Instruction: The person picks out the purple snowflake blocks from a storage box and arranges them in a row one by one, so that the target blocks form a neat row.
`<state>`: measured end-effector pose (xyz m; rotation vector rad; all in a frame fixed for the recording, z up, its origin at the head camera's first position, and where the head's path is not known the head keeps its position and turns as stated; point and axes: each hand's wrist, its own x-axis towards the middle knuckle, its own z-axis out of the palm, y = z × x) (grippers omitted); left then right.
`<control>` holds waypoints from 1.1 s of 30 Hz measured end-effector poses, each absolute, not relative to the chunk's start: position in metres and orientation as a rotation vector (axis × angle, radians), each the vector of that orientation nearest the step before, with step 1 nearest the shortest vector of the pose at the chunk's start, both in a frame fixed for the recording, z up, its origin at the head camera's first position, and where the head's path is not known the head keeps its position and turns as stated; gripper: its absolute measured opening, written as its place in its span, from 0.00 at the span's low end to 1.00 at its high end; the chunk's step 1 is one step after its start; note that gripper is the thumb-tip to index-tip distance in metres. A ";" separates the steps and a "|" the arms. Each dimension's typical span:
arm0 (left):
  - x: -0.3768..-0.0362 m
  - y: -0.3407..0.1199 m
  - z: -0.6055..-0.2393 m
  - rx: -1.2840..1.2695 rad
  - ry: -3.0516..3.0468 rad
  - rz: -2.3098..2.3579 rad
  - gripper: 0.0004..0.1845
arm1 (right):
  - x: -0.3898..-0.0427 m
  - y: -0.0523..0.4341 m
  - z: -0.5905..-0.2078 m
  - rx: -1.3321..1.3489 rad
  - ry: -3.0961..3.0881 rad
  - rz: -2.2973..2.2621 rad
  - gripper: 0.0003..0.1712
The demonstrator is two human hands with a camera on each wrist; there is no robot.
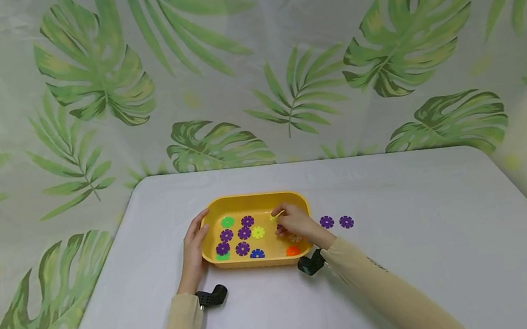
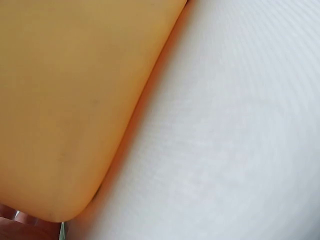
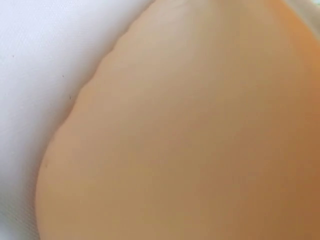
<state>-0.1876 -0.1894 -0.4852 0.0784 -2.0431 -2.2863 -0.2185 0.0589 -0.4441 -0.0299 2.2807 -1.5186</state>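
Note:
A yellow tray [image 1: 253, 198] sits on the white table [image 1: 408, 256] and holds several flower-shaped discs: purple [image 1: 244, 233], green [image 1: 227, 222], yellow [image 1: 258, 232], blue [image 1: 257, 253] and orange [image 1: 293, 251]. My left hand [image 1: 196, 240] grips the tray's left rim, thumb over the edge. My right hand [image 1: 293, 223] reaches into the tray's right half and pinches a small yellow disc [image 1: 276, 216] at its fingertips. The left wrist view shows only the tray's wall [image 2: 60, 100] and the table [image 2: 240, 125]. In the right wrist view the tray wall [image 3: 200, 140] fills the frame.
Two purple discs [image 1: 326, 222] [image 1: 346, 222] lie on the table just right of the tray. A leaf-patterned curtain [image 1: 249, 65] hangs behind and around the table. Bare tabletop stretches to the right and front.

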 end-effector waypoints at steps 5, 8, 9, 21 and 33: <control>-0.192 -0.191 -0.495 0.070 -2.046 -2.259 0.21 | -0.220 0.056 -0.449 0.029 2.345 -1.411 0.15; -0.192 -0.191 -0.496 0.049 -2.050 -2.238 0.21 | -0.221 0.055 -0.451 0.036 2.361 -1.375 0.13; -0.191 -0.191 -0.496 0.040 -2.049 -2.234 0.21 | -0.221 0.055 -0.452 0.035 2.363 -1.371 0.13; -0.184 -0.189 -0.479 -0.008 -2.039 -2.284 0.21 | -0.217 0.058 -0.448 -0.082 2.264 -1.466 0.11; -0.191 -0.193 -0.497 0.029 -2.063 -2.240 0.21 | -0.216 0.110 -0.419 -0.261 2.116 -1.665 0.15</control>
